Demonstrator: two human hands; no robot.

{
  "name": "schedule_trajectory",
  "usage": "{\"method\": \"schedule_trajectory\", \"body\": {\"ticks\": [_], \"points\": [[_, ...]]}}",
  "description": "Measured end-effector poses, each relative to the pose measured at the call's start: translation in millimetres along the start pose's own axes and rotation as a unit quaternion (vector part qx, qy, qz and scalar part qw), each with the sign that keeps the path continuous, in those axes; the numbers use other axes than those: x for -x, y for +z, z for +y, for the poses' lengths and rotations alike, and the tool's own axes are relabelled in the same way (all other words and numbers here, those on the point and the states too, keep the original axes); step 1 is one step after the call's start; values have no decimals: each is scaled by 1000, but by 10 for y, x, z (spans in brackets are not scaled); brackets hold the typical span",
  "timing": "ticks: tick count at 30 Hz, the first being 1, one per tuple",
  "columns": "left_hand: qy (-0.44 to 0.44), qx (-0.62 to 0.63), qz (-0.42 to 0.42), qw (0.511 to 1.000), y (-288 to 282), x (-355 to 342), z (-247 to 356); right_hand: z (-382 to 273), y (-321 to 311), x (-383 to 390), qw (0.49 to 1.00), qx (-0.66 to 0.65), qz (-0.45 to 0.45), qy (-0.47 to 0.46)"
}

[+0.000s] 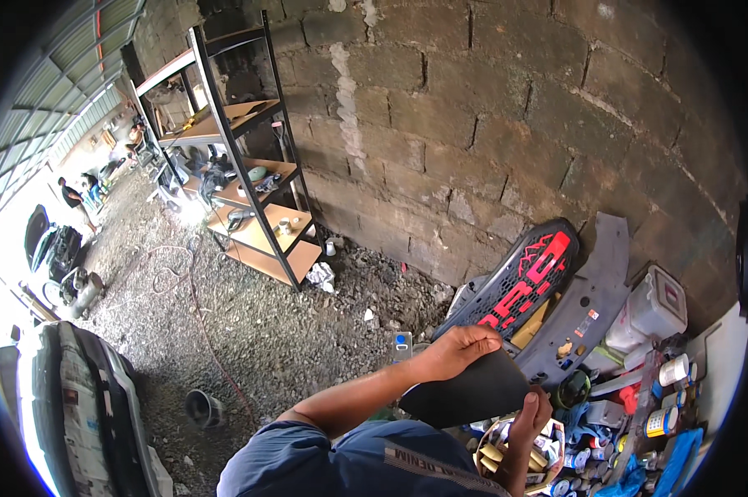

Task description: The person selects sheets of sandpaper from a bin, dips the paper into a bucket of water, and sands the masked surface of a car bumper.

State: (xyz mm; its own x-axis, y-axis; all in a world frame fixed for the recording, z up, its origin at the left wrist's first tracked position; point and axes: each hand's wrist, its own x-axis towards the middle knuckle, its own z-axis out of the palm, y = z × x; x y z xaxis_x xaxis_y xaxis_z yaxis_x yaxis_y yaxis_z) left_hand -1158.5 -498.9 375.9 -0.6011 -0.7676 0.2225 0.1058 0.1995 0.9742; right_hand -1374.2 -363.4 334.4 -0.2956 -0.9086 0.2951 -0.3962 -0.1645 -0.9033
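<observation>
Both of my hands are on a thin, flexible black sheet (465, 388), held in front of my body at the lower middle. My left hand (469, 344) pinches its upper edge, thumb on top. My right hand (530, 414) grips it at the right side, thumb raised. Beyond the sheet a black honeycomb grille with red lettering (515, 273) leans beside a grey panel (585, 298) against the wall. An open box of rolls and bits (498, 460) sits below my right hand.
Paint cans (662, 421) and clear bins (656, 302) crowd the right. A metal shelf (258, 232) stands by the block wall (473, 124). A hose (200, 315) and bucket (204, 407) lie on gravel. Dark bumpers (76, 389) are left. A person (72, 195) stands far back.
</observation>
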Motion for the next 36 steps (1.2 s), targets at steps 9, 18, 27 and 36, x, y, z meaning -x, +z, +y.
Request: {"method": "schedule_trajectory", "body": {"ticks": [9,18,27,36], "points": [[28,8,26,999,-27,-2,134,80,201,97,993,46,69,-89],[22,7,63,998,-6,10,107,179,152,171,995,66,1,-71],[13,48,104,993,-42,20,72,110,234,89,998,-38,-59,-7],[7,82,153,985,-19,3,137,111,264,90,997,-21,-64,-41]]}}
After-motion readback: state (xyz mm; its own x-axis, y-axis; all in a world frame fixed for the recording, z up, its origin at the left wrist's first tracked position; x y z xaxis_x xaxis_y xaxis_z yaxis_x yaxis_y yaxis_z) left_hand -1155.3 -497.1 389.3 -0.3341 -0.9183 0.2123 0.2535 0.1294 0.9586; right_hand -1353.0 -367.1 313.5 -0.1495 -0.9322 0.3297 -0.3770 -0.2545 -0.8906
